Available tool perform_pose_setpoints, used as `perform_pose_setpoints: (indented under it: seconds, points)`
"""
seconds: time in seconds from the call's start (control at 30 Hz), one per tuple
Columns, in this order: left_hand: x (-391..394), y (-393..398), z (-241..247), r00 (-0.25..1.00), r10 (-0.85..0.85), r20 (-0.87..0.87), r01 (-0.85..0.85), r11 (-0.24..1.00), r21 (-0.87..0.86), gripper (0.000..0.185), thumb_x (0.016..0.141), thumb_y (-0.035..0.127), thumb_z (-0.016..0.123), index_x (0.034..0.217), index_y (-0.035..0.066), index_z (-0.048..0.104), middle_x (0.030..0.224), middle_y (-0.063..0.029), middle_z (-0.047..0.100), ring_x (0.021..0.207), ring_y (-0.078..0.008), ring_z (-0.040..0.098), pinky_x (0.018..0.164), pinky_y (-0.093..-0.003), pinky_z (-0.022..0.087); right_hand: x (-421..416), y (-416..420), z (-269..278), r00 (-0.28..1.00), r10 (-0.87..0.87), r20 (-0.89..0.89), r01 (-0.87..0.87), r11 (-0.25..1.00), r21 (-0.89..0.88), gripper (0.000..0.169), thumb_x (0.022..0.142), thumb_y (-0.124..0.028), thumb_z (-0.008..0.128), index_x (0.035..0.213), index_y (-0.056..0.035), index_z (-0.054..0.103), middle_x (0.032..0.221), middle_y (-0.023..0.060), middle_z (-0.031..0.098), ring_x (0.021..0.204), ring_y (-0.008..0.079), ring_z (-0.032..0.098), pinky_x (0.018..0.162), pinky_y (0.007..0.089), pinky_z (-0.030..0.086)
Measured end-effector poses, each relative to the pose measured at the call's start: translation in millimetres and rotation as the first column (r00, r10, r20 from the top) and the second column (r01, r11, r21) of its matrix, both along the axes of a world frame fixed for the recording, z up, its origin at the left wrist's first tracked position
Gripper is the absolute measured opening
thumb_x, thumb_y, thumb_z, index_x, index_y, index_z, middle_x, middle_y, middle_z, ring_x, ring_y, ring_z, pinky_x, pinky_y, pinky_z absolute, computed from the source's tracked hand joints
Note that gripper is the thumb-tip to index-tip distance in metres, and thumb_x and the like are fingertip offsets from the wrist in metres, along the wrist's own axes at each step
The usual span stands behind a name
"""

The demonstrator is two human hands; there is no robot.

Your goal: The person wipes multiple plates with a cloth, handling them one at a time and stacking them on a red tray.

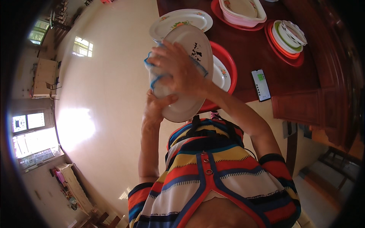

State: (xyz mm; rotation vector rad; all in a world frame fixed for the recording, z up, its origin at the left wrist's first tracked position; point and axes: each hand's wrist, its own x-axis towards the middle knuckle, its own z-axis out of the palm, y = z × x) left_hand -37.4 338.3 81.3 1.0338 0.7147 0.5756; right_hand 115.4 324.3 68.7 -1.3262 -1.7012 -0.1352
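My left hand [159, 104] grips the lower left edge of an oval plate [185, 109], its thumb on the plate's face. The plate is tilted and bears dark worn patches. My right hand [181, 68], slightly blurred, presses a pale cloth with blue edging [155, 67] against the plate. Behind it, a white oval plate with a floral pattern [221, 72] lies in a red basin [232, 59]. Another floral oval plate [188, 18] rests at the table's left edge.
On the dark red wooden table [242, 45] are a stack of pink and white trays [243, 20], a stack of coloured bowls and plates [288, 42] and a smartphone [261, 85] with its screen lit. A pale tiled floor [114, 71] lies to the left.
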Motion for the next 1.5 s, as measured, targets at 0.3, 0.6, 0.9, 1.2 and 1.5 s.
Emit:
perform_pose_setpoints:
  seconds: [0.3, 0.6, 0.9, 1.2, 1.5]
  points:
    - [-7.0, 6.7, -3.9, 0.994, 0.104, 0.030, -0.100, 0.989, -0.109, 0.045, 0.062, -0.001, 0.066, 0.106, -0.007, 0.055, 0.093, -0.0163, 0.062, 0.082, -0.0266, 0.062, 0.077, -0.0361, 0.052, 97.2, 21.5, -28.0, 0.963, -0.200, -0.182, 0.180, 0.976, -0.123, 0.047, 0.070, -0.018, 0.065, 0.114, -0.0071, 0.052, 0.122, 0.0140, 0.049, 0.121, 0.0403, 0.037, 0.098, 0.0472, 0.032]
    - [3.5, 26.8, -9.8, 0.945, 0.308, 0.112, -0.278, 0.934, -0.225, 0.043, 0.070, 0.000, 0.063, 0.111, -0.007, 0.050, 0.099, -0.0162, 0.060, 0.084, -0.0256, 0.062, 0.075, -0.0344, 0.052, -39.6, -68.1, -20.0, 0.996, -0.032, -0.079, 0.023, 0.994, -0.108, 0.067, 0.064, -0.017, 0.070, 0.124, -0.0043, 0.043, 0.133, 0.0151, 0.038, 0.126, 0.0383, 0.030, 0.102, 0.0521, 0.023]
    - [11.5, 19.3, 9.8, 0.950, 0.275, 0.150, -0.274, 0.961, -0.027, 0.044, 0.068, 0.001, 0.066, 0.108, -0.007, 0.052, 0.097, -0.0177, 0.061, 0.087, -0.0270, 0.061, 0.080, -0.0365, 0.050, 39.2, -18.9, -29.1, 0.977, -0.185, -0.103, 0.188, 0.982, 0.024, 0.063, 0.067, -0.014, 0.067, 0.123, -0.0040, 0.041, 0.131, 0.0150, 0.039, 0.125, 0.0398, 0.031, 0.099, 0.0515, 0.027]
    - [13.9, 30.8, -14.2, 0.944, 0.321, 0.076, -0.316, 0.946, -0.071, 0.044, 0.068, 0.002, 0.067, 0.109, -0.007, 0.053, 0.098, -0.0183, 0.060, 0.088, -0.0261, 0.061, 0.077, -0.0346, 0.051, -27.2, -56.4, -11.0, 0.979, -0.014, -0.203, -0.005, 0.995, -0.095, 0.068, 0.067, -0.006, 0.063, 0.130, -0.0043, 0.037, 0.137, 0.0162, 0.035, 0.129, 0.0399, 0.027, 0.105, 0.0481, 0.023]
    - [17.1, -2.7, 8.0, 0.990, -0.060, -0.125, 0.076, 0.989, 0.129, 0.037, 0.067, 0.005, 0.065, 0.102, -0.005, 0.058, 0.092, -0.0113, 0.064, 0.081, -0.0189, 0.061, 0.073, -0.0304, 0.050, 86.3, 7.2, -47.8, 0.897, -0.385, -0.215, 0.387, 0.921, -0.035, 0.060, 0.070, -0.008, 0.067, 0.124, -0.0013, 0.042, 0.130, 0.0170, 0.039, 0.121, 0.0365, 0.036, 0.100, 0.0441, 0.031]
